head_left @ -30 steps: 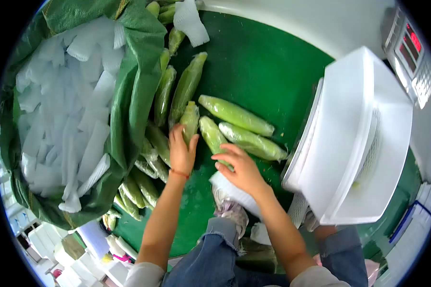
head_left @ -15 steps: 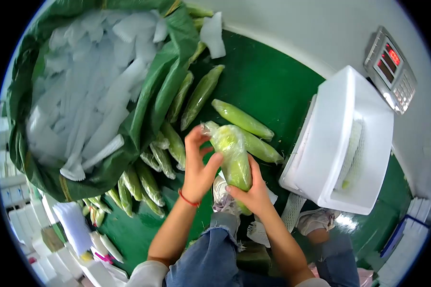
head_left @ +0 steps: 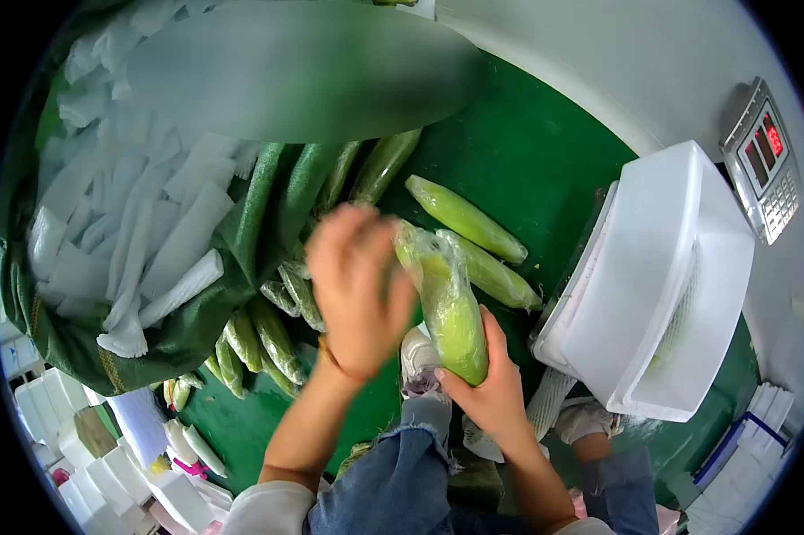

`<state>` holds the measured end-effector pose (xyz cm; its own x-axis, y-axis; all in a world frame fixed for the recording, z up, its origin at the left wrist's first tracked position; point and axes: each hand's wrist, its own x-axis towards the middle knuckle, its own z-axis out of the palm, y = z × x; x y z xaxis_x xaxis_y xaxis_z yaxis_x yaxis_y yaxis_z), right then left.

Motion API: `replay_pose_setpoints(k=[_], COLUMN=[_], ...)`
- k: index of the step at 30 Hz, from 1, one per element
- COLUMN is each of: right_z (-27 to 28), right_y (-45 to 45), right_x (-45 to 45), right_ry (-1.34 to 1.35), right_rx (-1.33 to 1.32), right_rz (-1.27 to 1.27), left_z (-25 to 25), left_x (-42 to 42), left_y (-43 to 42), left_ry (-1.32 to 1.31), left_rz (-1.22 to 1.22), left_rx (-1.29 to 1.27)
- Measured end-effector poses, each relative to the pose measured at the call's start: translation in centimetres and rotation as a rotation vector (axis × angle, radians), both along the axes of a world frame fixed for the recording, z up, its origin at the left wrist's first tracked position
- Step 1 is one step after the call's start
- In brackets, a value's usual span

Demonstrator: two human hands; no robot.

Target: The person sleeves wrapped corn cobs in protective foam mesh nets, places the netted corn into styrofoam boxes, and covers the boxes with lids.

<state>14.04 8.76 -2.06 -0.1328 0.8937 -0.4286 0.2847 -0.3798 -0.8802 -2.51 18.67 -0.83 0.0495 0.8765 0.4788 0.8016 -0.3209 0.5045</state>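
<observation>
In the head view, my right hand (head_left: 489, 383) grips the lower end of an ear of corn (head_left: 455, 330) in its green husk. Clear plastic film covers it, loose and crumpled near the top. My left hand (head_left: 359, 285) is raised just left of that corn, apart from it. It is blurred, but its thumb and fingers look spread, with nothing visible in them. Two more green ears of corn (head_left: 469, 218) lie on the green surface beyond. Several wrapped ears (head_left: 272, 343) lie to the left, partly behind my left hand.
A large green sack (head_left: 268, 209) full of white foam sleeves (head_left: 143, 214) stands at upper left. To the right is a white bin (head_left: 634, 276) with a netted ear inside, beside a digital scale (head_left: 763, 160). My shoe (head_left: 420, 361) is below the corn. A blurred patch hides the top.
My left hand has come off the top of the wrapped corn and moved left. My right hand still holds the corn, now slightly lower. The view has shifted.
</observation>
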Motion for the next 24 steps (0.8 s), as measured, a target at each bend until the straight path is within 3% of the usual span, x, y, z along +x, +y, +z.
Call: replay_pose_setpoints(k=[2,3,5,7,9,10,11,13,14,16,17,18,21,22,24], right_z=[0.6,0.8,1.2,0.2,-0.2,-0.3,-0.1,0.6,-0.3,-1.6,-1.9,-0.2,-0.4,0.1,-0.6], right_y=[0.3,0.3,-0.2,-1.3,-1.9,-2.2,-2.0,-1.4,-1.6,-2.0,-2.1,-1.3,-0.2,-0.1,-0.2], right_x=[-0.4,-0.3,0.4,0.5,0.4,0.4,0.5,0.7,0.2,0.0,-0.1,-0.4,0.9,0.1,-0.3], right_ry=[-0.206,-0.105,0.088,0.277,0.493,0.623,0.840,1.267,1.442,1.420,1.408,1.167,0.145,0.059,0.606], right_rx=[0.033,-0.033,-0.177,-0.098,-0.124,-0.206,-0.404,-0.809,-0.869,-0.827,-0.808,-0.759,0.039,-0.086,-0.443], right_rz=[0.134,0.131,0.094,0.037,-0.032,-0.047,-0.053,-0.071,-0.065,-0.076,-0.083,-0.237,0.223,0.191,0.033], left_z=[-0.1,-1.1,-2.7,-1.9,-2.3,-2.5,-1.7,-3.0,-3.5,-4.1,-4.1,-3.8,-2.9,-3.1,-4.2], left_x=[1.3,1.3,1.3,1.2,1.1,1.2,1.1,1.1,1.2,1.3,0.9,0.3,0.4,0.6,0.6], left_y=[-1.5,-2.0,-1.1,-0.4,-0.3,0.1,-0.9,-1.5,-1.7,-1.8,-1.6,-1.3,-0.2,0.0,0.1], left_ry=[0.026,0.013,-0.374,-0.521,-0.979,-1.603,-1.959,-2.047,-2.055,-2.074,-1.942,-1.808,-1.556,-1.614,-1.841], left_rz=[-0.273,-0.406,-0.408,-0.479,-0.437,-0.538,-0.379,-0.578,-0.578,-0.576,-0.463,-0.351,0.039,0.041,-0.017], left_rx=[-0.141,-0.271,-0.387,-0.392,-0.599,-0.854,-1.010,-0.897,-0.946,-1.018,-1.034,-1.058,-1.036,-1.116,-1.211])
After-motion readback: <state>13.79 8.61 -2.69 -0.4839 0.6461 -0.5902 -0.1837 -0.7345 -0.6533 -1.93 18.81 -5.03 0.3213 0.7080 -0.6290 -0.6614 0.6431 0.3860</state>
